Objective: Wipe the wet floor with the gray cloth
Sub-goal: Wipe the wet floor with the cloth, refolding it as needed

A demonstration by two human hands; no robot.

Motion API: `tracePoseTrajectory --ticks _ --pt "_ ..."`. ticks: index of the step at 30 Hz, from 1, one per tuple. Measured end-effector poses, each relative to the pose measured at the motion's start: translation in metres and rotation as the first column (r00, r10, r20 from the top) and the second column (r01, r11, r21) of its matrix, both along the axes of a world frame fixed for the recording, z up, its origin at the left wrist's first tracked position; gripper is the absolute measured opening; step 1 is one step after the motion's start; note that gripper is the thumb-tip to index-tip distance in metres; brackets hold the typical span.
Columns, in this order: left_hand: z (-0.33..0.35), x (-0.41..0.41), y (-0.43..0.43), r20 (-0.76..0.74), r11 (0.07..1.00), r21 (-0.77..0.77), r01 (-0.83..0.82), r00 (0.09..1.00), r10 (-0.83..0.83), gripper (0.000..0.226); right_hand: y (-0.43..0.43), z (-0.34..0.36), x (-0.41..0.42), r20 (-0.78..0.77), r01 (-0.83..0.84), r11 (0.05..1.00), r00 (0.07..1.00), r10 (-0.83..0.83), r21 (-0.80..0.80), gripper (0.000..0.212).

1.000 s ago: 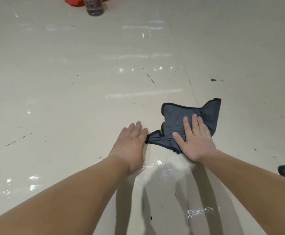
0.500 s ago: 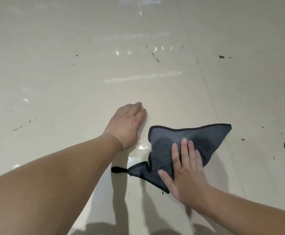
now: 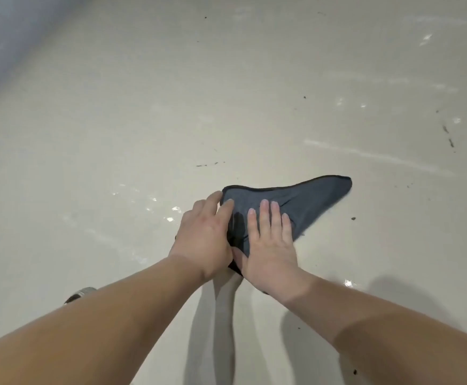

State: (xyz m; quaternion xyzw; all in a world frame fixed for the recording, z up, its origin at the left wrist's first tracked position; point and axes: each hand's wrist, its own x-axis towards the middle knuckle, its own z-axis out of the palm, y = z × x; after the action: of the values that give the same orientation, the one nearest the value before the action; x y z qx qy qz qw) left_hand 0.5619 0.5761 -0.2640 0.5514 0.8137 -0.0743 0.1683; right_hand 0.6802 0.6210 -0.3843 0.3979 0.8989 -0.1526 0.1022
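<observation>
Cloth (image 3: 310, 198), gray, on wet floor (image 3: 143, 120), right hand (image 3: 271, 245) pressing it flat-fingered, left hand (image 3: 201, 237) flat on its edge.

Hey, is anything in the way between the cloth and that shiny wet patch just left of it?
Nothing visible. The left hand and right hand press on the cloth; only floor lies between it and the wet patch. A metal object sits by the left forearm, off that path.

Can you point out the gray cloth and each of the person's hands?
gray cloth (image 3: 310, 198): head view, bare far half
left hand (image 3: 203, 234): head view, back of hand
right hand (image 3: 271, 245): head view, back of hand
</observation>
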Motion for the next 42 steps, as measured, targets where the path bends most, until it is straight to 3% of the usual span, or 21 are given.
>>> tracePoseTrajectory --ticks 5,8,10,14,16,18,24,32,36,40,42 --pt "0.013 -0.031 -0.034 -0.083 0.991 -0.064 -0.116 0.99 0.111 0.075 -0.044 -0.002 0.022 -0.064 -0.419 0.908 0.906 0.419 0.014 0.092" --pt "0.0 -0.029 -0.042 -0.039 0.992 -0.074 -0.098 0.995 0.095 0.073 -0.052 0.003 0.04 -0.137 -0.473 0.881 0.873 0.468 0.0 0.091" --pt "-0.018 -0.021 -0.051 0.036 0.998 -0.045 -0.052 0.998 0.054 0.069 -0.047 0.016 0.05 -0.245 -0.411 0.912 0.884 0.399 0.002 0.081" --pt "-0.059 0.003 -0.065 0.122 0.958 0.156 0.24 0.958 -0.26 0.061 -0.022 0.035 0.077 -0.301 -0.017 0.998 0.954 -0.004 -0.067 0.057" --pt "-0.076 0.019 -0.072 0.174 0.917 0.065 0.394 0.9 -0.399 0.072 -0.016 0.042 0.084 -0.272 0.083 0.991 0.956 -0.108 -0.104 0.053" --pt "-0.091 0.027 -0.078 0.188 0.897 -0.014 0.441 0.882 -0.431 0.08 -0.014 0.049 0.081 -0.239 0.152 0.983 0.955 -0.173 -0.105 0.05" --pt "-0.094 -0.02 -0.058 0.107 0.822 -0.134 0.553 0.833 -0.543 0.076 -0.012 0.074 0.034 -0.037 0.222 0.964 0.973 -0.229 -0.144 0.012" --pt "-0.083 -0.161 -0.071 0.05 0.82 -0.298 0.488 0.866 -0.497 0.076 -0.037 0.102 -0.094 0.135 0.107 0.96 0.988 -0.074 -0.261 0.034" --pt "-0.091 -0.214 -0.14 0.034 0.889 -0.212 0.407 0.912 -0.409 0.075 -0.049 0.111 -0.142 0.271 0.014 0.96 0.96 0.065 -0.28 0.029" --pt "-0.104 -0.259 -0.183 0.026 0.932 -0.083 0.353 0.936 -0.352 0.07 -0.067 0.115 -0.19 0.298 -0.12 0.972 0.938 0.177 -0.2 0.07" --pt "-0.111 -0.282 -0.182 0.01 0.955 -0.011 0.296 0.955 -0.296 0.069 -0.078 0.113 -0.211 0.314 -0.139 0.97 0.928 0.199 -0.201 0.072"
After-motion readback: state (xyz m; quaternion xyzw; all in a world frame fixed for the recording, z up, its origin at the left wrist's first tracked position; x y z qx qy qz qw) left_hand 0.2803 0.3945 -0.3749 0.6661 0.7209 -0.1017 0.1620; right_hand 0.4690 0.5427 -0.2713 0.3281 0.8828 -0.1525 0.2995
